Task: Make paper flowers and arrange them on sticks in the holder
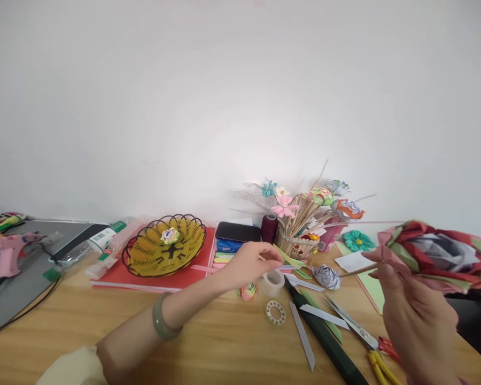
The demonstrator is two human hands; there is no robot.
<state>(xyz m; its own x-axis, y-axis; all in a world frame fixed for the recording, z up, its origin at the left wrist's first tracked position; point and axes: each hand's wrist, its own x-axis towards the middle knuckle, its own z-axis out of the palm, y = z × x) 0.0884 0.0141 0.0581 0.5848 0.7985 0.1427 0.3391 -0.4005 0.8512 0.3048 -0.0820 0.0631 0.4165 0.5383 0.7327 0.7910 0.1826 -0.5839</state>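
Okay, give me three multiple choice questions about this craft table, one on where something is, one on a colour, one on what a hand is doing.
1. Where does the small paper flower lie?
A. in the yellow basket
B. on the scissors
C. on the glue gun

2. What colour is the glue gun at far left?
A. blue
B. pink
C. black

3. What does the right hand hold?
A. nothing
B. scissors
C. a stick bearing a red and green paper flower

Answers: 1 A, the flower sits at the basket's centre. 2 B, its body is pink. 3 C, the fingers pinch the stick below the flower.
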